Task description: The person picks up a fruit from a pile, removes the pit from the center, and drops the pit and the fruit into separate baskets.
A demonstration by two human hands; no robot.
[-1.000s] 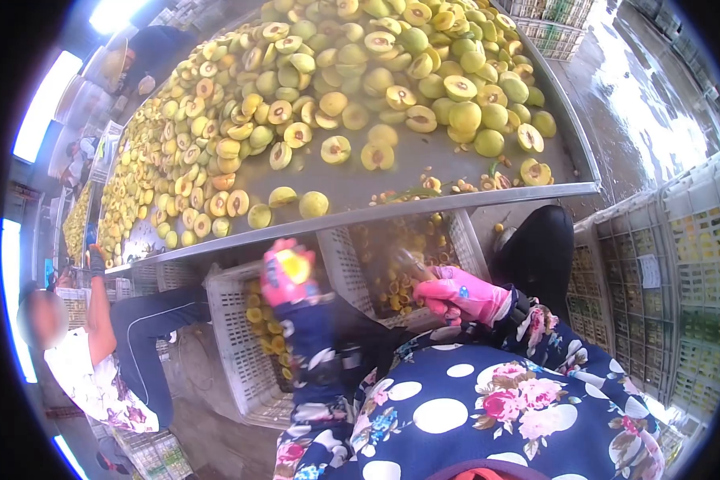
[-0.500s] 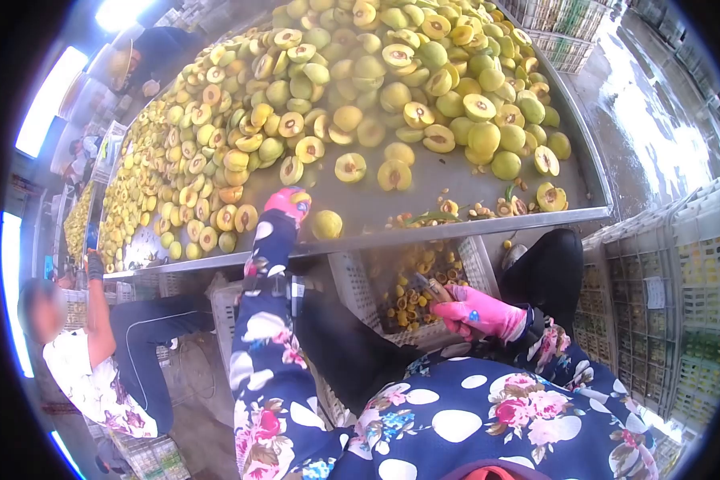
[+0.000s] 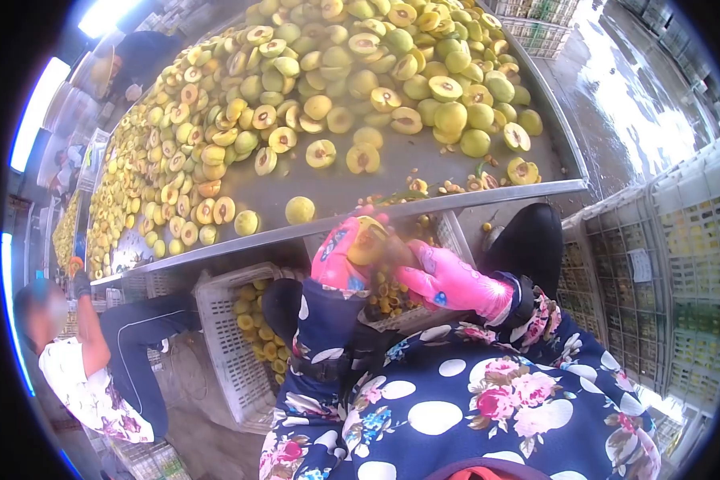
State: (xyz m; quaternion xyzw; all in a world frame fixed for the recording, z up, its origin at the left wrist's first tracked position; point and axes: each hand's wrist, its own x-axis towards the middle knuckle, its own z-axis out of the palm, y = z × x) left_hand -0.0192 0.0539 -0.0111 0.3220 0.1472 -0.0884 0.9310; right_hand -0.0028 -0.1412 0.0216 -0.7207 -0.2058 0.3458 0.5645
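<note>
My left hand (image 3: 340, 256), in a pink glove, grips a yellow-green fruit half (image 3: 366, 240) just below the edge of the metal table (image 3: 456, 204). My right hand (image 3: 448, 280), also in a pink glove, is closed around a small tool (image 3: 398, 254) whose blurred tip meets the fruit. Both hands hover over a white crate (image 3: 448, 240) with pits and scraps in it. The table above carries a large pile of halved and whole fruit (image 3: 336, 88).
A second white crate (image 3: 228, 336) with fruit halves stands to the left under the table. A seated person (image 3: 96, 360) works at the left. Grey stacked crates (image 3: 664, 272) stand on the right, beside a wet floor (image 3: 632, 104).
My left hand reached up to the table edge, took a fruit and came back down with it to my right hand, which stayed over the crate.
</note>
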